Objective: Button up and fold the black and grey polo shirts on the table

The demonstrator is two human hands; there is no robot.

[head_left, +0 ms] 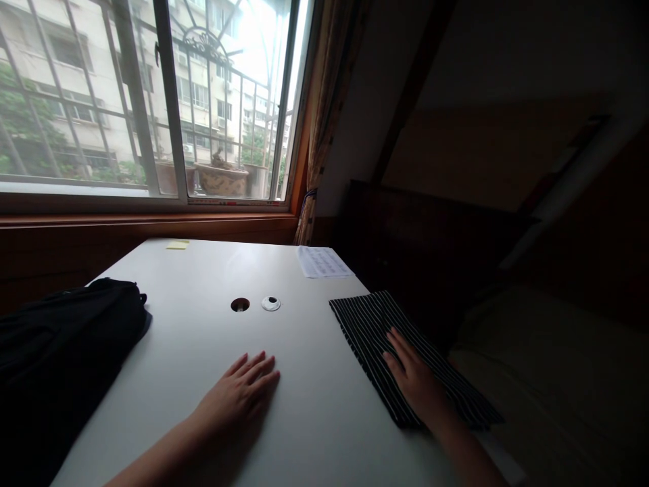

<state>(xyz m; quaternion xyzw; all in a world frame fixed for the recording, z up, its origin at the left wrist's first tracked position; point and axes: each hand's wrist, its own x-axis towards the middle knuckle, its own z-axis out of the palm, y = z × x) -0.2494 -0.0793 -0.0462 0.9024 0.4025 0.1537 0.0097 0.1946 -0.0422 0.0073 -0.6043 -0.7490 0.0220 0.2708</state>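
Note:
My left hand [238, 396] lies flat and open on the bare white table [213, 338], palm down, holding nothing. My right hand [413, 379] rests flat, fingers stretched out, on a folded black cloth with thin white stripes [378, 325] at the table's right edge. The cloth hangs slightly past that edge.
A black pile of fabric [55, 358] fills the table's left side. A cable hole [240, 304] and its white cap [270, 304] sit mid-table. A printed sheet of paper [323, 262] and a yellow sticky note [177, 245] lie near the window [152, 101]. A dark bed [547, 379] lies to the right.

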